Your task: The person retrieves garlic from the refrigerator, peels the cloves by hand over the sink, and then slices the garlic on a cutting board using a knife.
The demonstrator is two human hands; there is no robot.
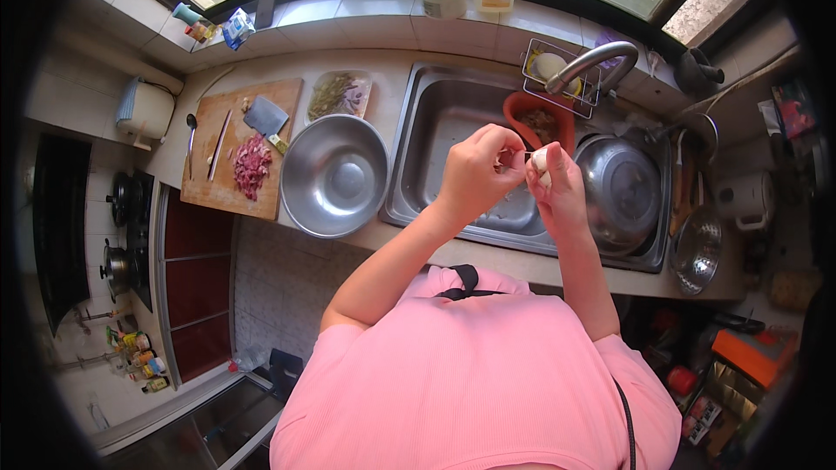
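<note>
Above the steel sink (444, 124), my right hand (560, 186) holds a small whitish piece, likely a garlic clove (540, 160), between thumb and fingers. My left hand (486, 160) is beside it, thumb and fingertips pinched together on a thin strip that reaches towards the piece; more of that hand's contents is hidden. Just behind the hands, an orange-red plastic basket (567, 119) with scraps stands in the sink. Left of the sink is an empty steel bowl (335, 176). Further left, a wooden cutting board (215, 124) bears chopped raw meat (252, 166), a cleaver (266, 116), chopsticks (221, 145) and a spoon (190, 143).
A clear container of chopped vegetables (339, 96) stands behind the bowl. The curved faucet (597, 55) and a wire rack (530, 81) are behind the sink. A large upturned steel basin (617, 192) fills the sink's right part, with a steel colander (697, 251) further right.
</note>
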